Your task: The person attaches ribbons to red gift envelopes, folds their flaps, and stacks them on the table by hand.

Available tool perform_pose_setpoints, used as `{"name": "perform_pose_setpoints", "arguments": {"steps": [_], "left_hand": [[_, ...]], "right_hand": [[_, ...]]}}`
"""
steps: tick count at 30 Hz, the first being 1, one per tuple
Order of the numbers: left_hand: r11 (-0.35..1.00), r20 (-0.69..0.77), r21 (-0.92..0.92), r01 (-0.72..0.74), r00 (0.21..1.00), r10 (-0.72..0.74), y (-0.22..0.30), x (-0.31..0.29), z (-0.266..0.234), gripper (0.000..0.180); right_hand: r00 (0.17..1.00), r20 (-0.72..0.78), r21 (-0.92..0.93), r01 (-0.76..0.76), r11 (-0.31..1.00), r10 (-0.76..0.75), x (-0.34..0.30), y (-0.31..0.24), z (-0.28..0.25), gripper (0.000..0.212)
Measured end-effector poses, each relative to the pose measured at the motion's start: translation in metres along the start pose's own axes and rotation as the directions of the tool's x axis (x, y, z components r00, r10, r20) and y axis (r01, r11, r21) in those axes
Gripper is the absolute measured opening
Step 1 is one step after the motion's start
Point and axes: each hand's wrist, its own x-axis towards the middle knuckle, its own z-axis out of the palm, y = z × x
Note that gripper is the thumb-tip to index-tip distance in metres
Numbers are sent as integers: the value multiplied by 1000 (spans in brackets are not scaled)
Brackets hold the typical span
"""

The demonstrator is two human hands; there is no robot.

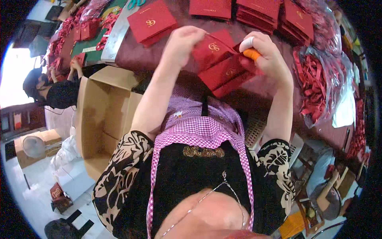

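In front of me is a red folded card or flat box [214, 48] with a gold emblem, lying over another red card [227, 73]. At its upper left my left hand [184, 44] is closed in a pinch on a thin red ribbon [220, 41], which runs across toward my right hand. My right hand [266, 55], a white cover and an orange cover on its fingers, is closed at the upper right edge of the cards. Its fingertips are partly hidden, so what it pinches cannot be made out.
Stacks of red cards [153, 23] line the table's far side. On the right is a clear plastic bag of red ribbons [314, 85]. A large cardboard box [104, 115] stands open at my left. Beyond it another person [59, 93] works at the table; more people are at lower right.
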Motion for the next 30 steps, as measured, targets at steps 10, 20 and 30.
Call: {"name": "perform_pose_setpoints", "arguments": {"steps": [10, 20, 30], "left_hand": [[624, 62, 617, -479, 821, 568, 11, -16, 11, 15], [482, 269, 775, -409, 903, 334, -2, -26, 19, 16], [563, 37, 810, -163, 973, 228, -12, -22, 12, 18]], "right_hand": [[993, -47, 114, -105, 988, 111, -3, 23, 5, 6], [947, -212, 141, -213, 967, 239, -38, 60, 3, 21], [863, -352, -117, -424, 898, 362, -123, 68, 23, 12]]}}
